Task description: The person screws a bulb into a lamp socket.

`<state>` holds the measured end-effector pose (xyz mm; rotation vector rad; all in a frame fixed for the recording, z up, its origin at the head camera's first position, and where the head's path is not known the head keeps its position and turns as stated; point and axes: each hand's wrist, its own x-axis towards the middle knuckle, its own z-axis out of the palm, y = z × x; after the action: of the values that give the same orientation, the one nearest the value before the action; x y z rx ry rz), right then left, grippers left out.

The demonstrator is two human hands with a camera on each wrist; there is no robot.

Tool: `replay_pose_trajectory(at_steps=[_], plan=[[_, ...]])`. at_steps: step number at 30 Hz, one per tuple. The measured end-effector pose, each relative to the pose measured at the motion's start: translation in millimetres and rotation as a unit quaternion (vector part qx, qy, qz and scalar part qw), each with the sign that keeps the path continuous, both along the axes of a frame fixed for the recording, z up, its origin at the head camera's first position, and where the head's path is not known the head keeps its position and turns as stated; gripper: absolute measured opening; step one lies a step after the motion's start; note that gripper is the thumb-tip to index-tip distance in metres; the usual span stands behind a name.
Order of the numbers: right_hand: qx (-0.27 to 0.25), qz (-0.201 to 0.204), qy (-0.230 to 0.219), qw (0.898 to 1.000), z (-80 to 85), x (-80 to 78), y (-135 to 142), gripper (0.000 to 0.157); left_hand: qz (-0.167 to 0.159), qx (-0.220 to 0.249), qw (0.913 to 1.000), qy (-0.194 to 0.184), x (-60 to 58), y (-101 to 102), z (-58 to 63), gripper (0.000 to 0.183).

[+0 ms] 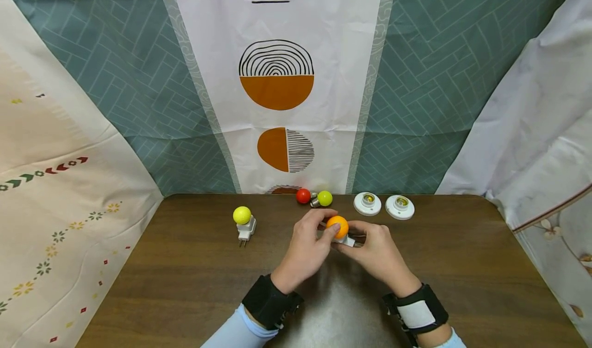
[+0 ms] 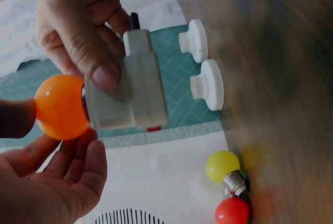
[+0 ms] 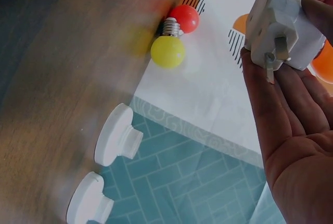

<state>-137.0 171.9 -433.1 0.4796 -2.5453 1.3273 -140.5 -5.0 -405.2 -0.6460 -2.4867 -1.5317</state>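
Observation:
An orange light bulb (image 1: 339,225) sits in a white plug-in lamp socket (image 2: 125,91), held above the table by both hands. My left hand (image 1: 307,245) pinches the round bulb between thumb and fingers. My right hand (image 1: 380,250) grips the socket's body, thumb on one face and fingers beneath, as the right wrist view shows. Two metal prongs (image 3: 276,60) stick out from the socket's plug end. In the left wrist view the bulb's metal base shows only as a thin strip at the socket's mouth.
A yellow bulb (image 1: 242,215) stands in another white plug-in socket (image 1: 246,229) at the left. Near the back edge lie a red bulb (image 1: 303,196) and a yellow-green bulb (image 1: 325,198). Two round white lamp holders (image 1: 367,204) rest to their right. Patterned cloth hangs behind the wooden table (image 1: 185,286).

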Motion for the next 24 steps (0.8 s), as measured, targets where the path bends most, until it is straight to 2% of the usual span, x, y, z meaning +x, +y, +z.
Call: replay_pose_trajectory(at_steps=[4, 11, 16, 20, 24], plan=[[-0.004, 0.006, -0.002, 1.000, 0.4, 0.2, 0.7, 0.040, -0.013, 0.000, 0.9999, 0.003, -1.0, -2.1, 1.0, 0.025], [-0.019, -0.019, 0.006, 1.000, 2.5, 0.8, -0.1, 0.039, 0.028, 0.015, 0.9995, -0.004, 1.3, 2.8, 1.3, 0.030], [0.002, -0.046, 0.004, 0.999, 3.4, 1.5, -0.8, 0.041, 0.054, 0.019, 0.9983, 0.011, 3.6, 7.1, -1.9, 0.036], [0.014, -0.045, 0.000, 0.999, 1.7, 1.3, -1.3, 0.042, 0.069, 0.016, 0.9972, 0.026, 4.1, 8.8, -4.1, 0.036], [0.012, -0.038, 0.002, 0.999, 0.2, 1.2, -1.3, 0.040, 0.067, 0.013, 0.9972, 0.030, 3.3, 8.8, -4.5, 0.031]])
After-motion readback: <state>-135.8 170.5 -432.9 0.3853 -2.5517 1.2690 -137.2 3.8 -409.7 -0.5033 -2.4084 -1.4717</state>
